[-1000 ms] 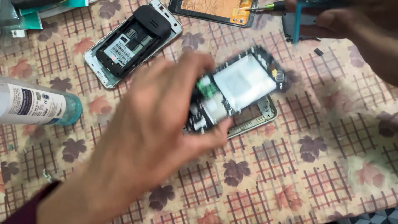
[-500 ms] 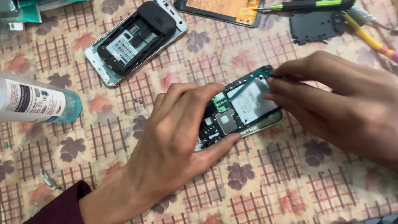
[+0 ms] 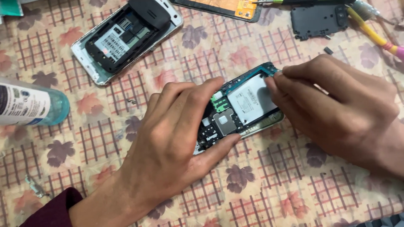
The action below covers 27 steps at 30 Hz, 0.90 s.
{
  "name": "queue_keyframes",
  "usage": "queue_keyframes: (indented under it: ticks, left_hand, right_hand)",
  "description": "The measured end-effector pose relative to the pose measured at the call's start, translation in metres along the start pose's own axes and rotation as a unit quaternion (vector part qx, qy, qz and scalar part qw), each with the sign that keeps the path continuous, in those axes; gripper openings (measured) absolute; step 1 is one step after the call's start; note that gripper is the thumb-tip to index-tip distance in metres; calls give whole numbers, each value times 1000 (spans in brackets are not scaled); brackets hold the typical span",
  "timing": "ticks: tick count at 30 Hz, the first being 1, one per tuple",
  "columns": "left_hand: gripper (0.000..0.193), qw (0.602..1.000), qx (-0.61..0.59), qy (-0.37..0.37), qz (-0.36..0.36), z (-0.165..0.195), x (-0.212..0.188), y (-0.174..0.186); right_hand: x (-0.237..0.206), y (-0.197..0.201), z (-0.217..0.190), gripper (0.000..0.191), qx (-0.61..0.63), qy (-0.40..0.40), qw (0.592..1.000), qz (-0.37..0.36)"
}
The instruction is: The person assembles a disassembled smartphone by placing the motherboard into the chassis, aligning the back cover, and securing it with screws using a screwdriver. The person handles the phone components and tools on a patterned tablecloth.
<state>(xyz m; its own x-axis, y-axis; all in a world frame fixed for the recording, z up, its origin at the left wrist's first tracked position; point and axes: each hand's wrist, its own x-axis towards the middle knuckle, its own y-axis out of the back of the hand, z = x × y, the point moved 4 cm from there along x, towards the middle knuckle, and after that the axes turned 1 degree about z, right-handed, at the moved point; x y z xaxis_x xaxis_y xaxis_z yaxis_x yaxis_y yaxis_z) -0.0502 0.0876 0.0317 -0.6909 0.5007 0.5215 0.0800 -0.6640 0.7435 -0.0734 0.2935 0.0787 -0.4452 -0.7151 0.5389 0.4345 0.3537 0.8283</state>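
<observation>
While the left hand [image 3: 176,138] clamps the opened phone [image 3: 240,107] by its edges, the right hand [image 3: 336,101] pinches its top corner; light, stiff, fragile board.

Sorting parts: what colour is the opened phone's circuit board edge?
Teal-green on the opened phone, seen in the head view.

Two hands work here: a left hand [image 3: 168,138] and a right hand [image 3: 336,101]. Two opened phones lie out, one [image 3: 240,109] between the hands, one [image 3: 126,35] at the top left. One bottle [image 3: 29,104], one black cover plate [image 3: 320,19], one screen panel [image 3: 223,6].
</observation>
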Motion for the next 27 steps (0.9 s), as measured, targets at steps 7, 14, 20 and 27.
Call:
queue_keyframes:
  ticks: [7,14,20,27]
  left_hand:
    - [71,998,50,-10,-32,2,4,3]
    - [70,996,64,1,-63,-4,2,-4]
    - [75,992,76,12,-98,-5,3,-13]
    - [71,989,91,9,-113,-2,3,-18]
  right_hand:
    - [2,-9,1,15,1,-42,997,-68]
    - [-2,-12,22,15,62,-136,983,-111]
    - [-7,-20,41,37,173,-190,955,-150]
    - [-23,-22,46,47,211,-259,929,-158]
